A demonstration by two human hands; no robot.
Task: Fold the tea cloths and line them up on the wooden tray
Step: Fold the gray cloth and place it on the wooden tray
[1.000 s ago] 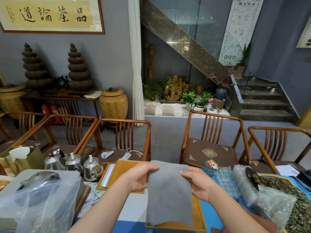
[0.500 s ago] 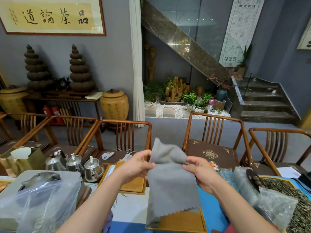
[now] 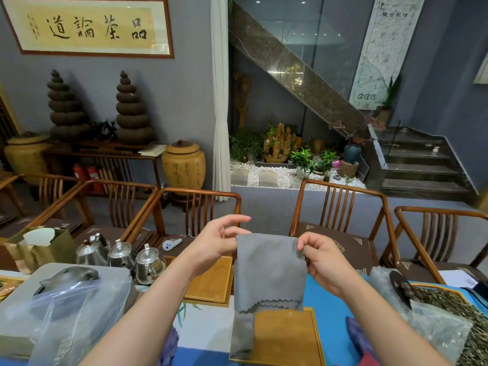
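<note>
A grey tea cloth (image 3: pixel 269 270) with scalloped edges hangs folded in half in the air above the table. My left hand (image 3: pixel 215 241) pinches its top left corner, forefinger stretched out. My right hand (image 3: pixel 317 256) pinches its top right corner. Below the cloth lies a wooden tray (image 3: pixel 287 336), with a second grey cloth (image 3: pixel 241 336) lying along its left side. Another wooden tray (image 3: pixel 211 281) lies further back, partly hidden by my left wrist.
Three metal teapots (image 3: pixel 121 256) stand at the left, behind a grey board with a clear plastic bag (image 3: pixel 66 307). Plastic bags and a tray of dried tea leaves (image 3: pixel 472 320) are at the right. Wooden chairs (image 3: pixel 340 215) line the table's far side.
The cloth hung long from both hands; its upper part was flipped over. It now hangs doubled and shorter, with both scalloped edges at the bottom, and the hands are higher.
</note>
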